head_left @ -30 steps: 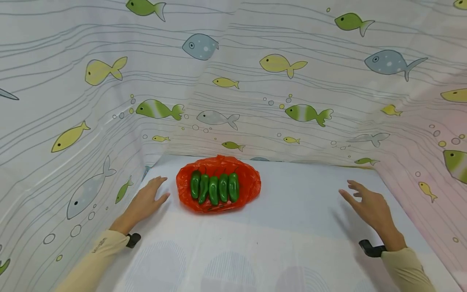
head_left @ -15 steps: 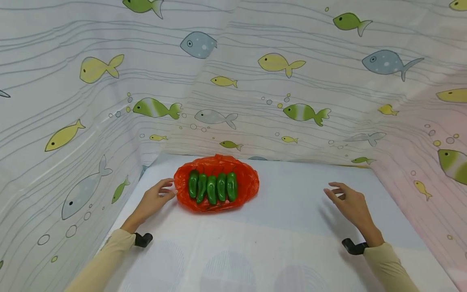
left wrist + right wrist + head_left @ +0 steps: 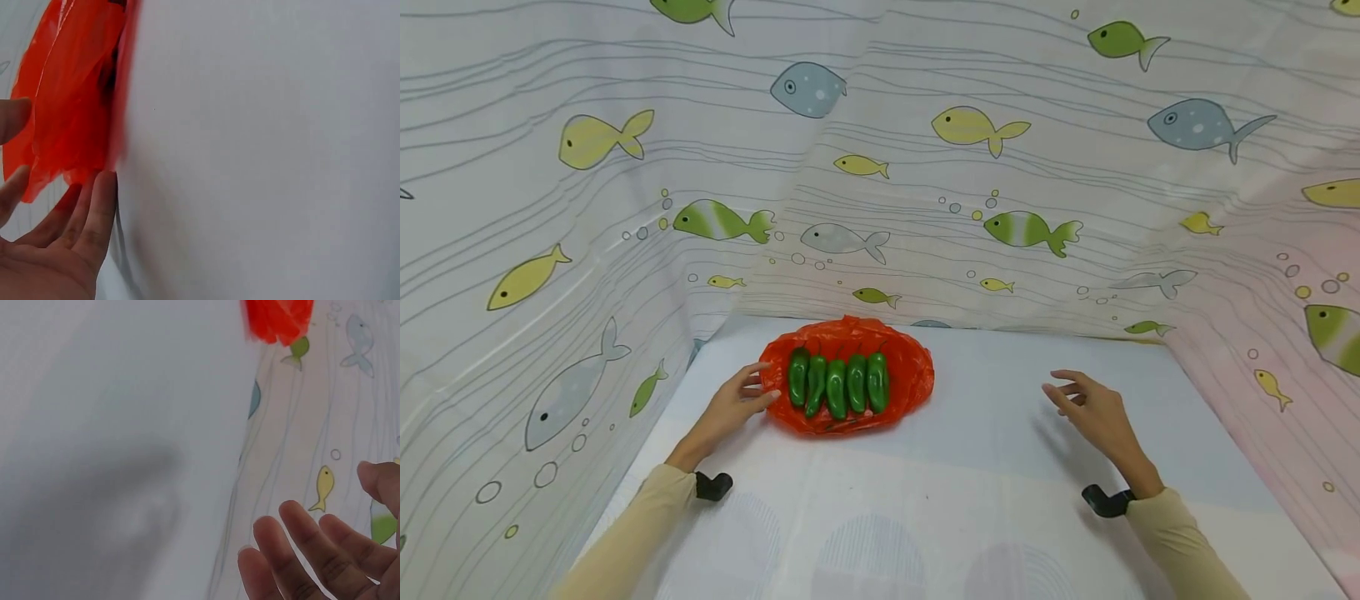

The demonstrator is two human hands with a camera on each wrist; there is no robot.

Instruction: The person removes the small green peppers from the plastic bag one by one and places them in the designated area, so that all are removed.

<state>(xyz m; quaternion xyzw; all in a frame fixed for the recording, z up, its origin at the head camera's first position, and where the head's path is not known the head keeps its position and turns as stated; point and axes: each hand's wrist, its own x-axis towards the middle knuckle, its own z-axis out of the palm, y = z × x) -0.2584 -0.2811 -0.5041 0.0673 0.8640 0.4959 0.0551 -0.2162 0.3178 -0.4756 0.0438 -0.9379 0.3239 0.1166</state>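
Observation:
Several green peppers [image 3: 837, 392] lie side by side on a crumpled red plastic bag [image 3: 916, 377], toward the back left of the table. My left hand [image 3: 730, 410] is at the bag's left edge, its fingers spread. In the left wrist view, the fingertips come up close to the red plastic [image 3: 75, 106]; whether they touch it I cannot tell. My right hand [image 3: 1093, 414] hovers to the right of the bag, well apart from it, with loosely bent fingers and nothing in them. In the right wrist view, a corner of the bag [image 3: 278, 319] shows at the top.
A white table [image 3: 925, 517] with pale printed circles lies under everything. Fish-patterned sheets [image 3: 910, 200] stand as walls at the back and on both sides. Each wrist wears a small black camera mount, such as the left one [image 3: 715, 486].
My left hand has moved right, from beside the bag to its left edge. The right hand has come leftward, nearer the bag. The peppers and bag lie as before.

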